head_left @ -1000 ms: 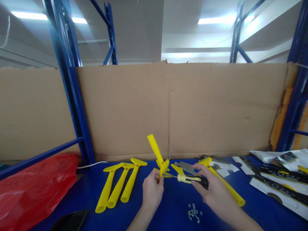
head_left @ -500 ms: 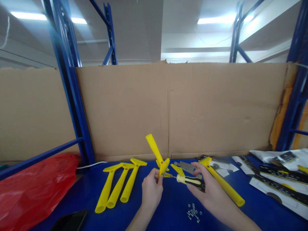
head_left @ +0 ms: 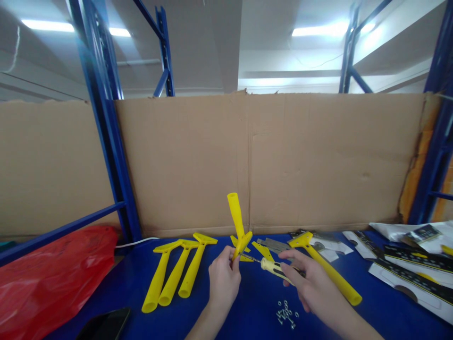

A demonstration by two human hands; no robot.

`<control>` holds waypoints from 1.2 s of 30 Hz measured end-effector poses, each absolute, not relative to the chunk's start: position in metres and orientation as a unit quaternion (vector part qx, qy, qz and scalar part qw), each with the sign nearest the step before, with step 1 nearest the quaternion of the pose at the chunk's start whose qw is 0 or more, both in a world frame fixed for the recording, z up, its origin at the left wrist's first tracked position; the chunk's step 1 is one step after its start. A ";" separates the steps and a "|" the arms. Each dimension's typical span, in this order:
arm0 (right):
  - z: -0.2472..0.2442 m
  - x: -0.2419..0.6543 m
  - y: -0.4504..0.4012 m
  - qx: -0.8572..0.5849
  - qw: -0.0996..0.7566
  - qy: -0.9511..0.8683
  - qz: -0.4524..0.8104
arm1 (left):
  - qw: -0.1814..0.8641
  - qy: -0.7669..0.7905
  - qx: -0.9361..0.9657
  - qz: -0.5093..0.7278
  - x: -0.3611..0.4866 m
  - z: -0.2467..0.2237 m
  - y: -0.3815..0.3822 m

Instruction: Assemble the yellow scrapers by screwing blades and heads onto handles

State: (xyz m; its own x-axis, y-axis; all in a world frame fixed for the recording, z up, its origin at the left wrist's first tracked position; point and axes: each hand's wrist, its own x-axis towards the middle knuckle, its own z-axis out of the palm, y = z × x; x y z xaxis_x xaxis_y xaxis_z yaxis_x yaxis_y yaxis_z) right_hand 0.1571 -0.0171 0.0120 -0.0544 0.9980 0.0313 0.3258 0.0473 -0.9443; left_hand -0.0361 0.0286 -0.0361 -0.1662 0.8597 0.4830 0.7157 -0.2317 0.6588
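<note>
My left hand is closed on the head of a yellow plastic scraper handle, whose hollow tube points up and away. In my right hand is a screwdriver with a cream and black grip, fingers round its rear part. Its metal shaft reaches left to the scraper head; the exact contact of the tip is too small to make out. Below, on the blue table, lies a small pile of screws and nuts. Yellow flat pieces and grey metal blades lie behind the screwdriver.
Three yellow scraper handles lie at left, and another scraper beyond my right hand. Printed card packages cover the right side. A red plastic bag and a dark phone are at left. Cardboard walls the back.
The held scraper handle has swung more upright, its tube end moving right. The screwdriver grip has turned and tilts down more to the right, and my right fingers have shifted round it.
</note>
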 end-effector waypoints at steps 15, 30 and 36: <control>-0.002 0.165 -0.002 -0.579 0.436 -0.597 0.345 | 0.141 0.581 0.507 0.621 -0.043 -0.039 0.039; -0.020 0.186 0.012 -0.701 0.201 -0.684 0.032 | -0.094 0.498 0.678 0.532 -0.035 -0.031 0.023; -0.027 0.201 0.020 -0.650 0.290 -0.701 0.034 | -0.186 0.433 0.720 0.509 -0.029 -0.030 0.018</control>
